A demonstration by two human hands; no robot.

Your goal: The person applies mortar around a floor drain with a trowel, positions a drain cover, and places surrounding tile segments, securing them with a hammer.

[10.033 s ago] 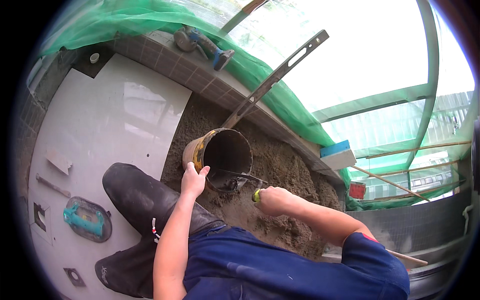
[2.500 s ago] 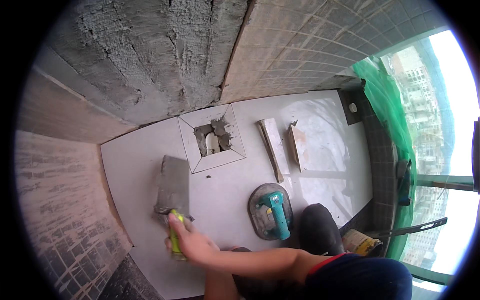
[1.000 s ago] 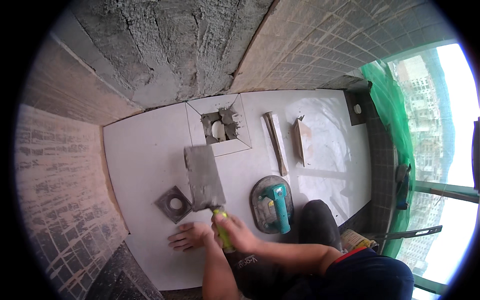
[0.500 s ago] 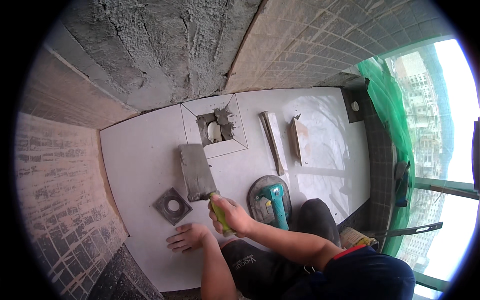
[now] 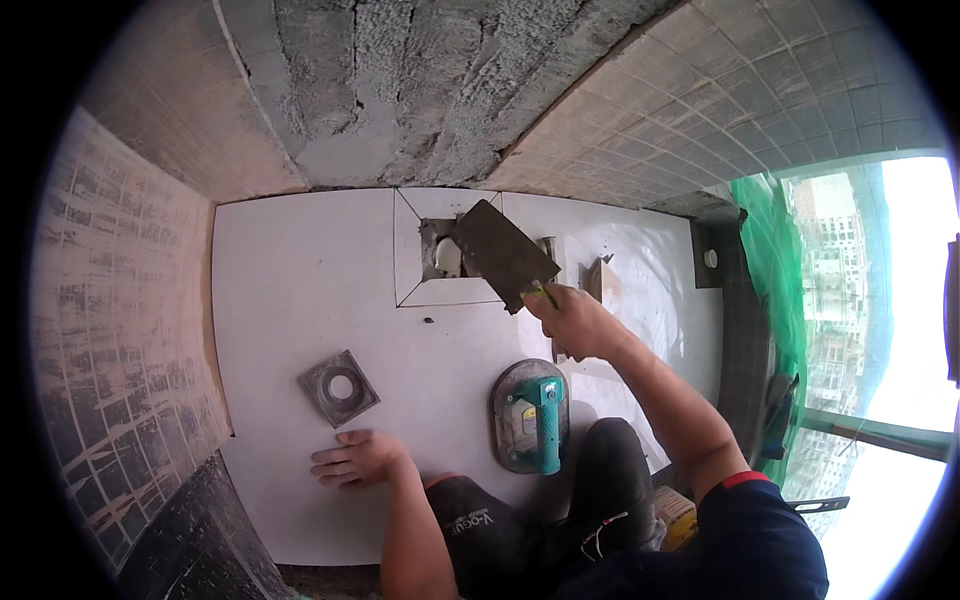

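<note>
My right hand is closed round the green handle of a flat rectangular trowel. Its mortar-coated blade reaches over the right side of a square drain opening in the white floor tiles. Grey mortar lies round the opening, and a pale piece shows inside it. My left hand rests on the tiles with its fingers spread, holding nothing. Just beyond it lies a square grey drain cover with a round hole, apart from the fingers.
A tile vibrator with a teal handle stands before my knees. Right of the trowel lie a tile offcut and a partly hidden long strip. A small dark crumb sits below the opening. Green netting hangs along the window side.
My right hand has swung the trowel forward and right, bringing its blade over the drain opening's edge. A dark crumb now shows on the tile. My left hand stays on the floor.
</note>
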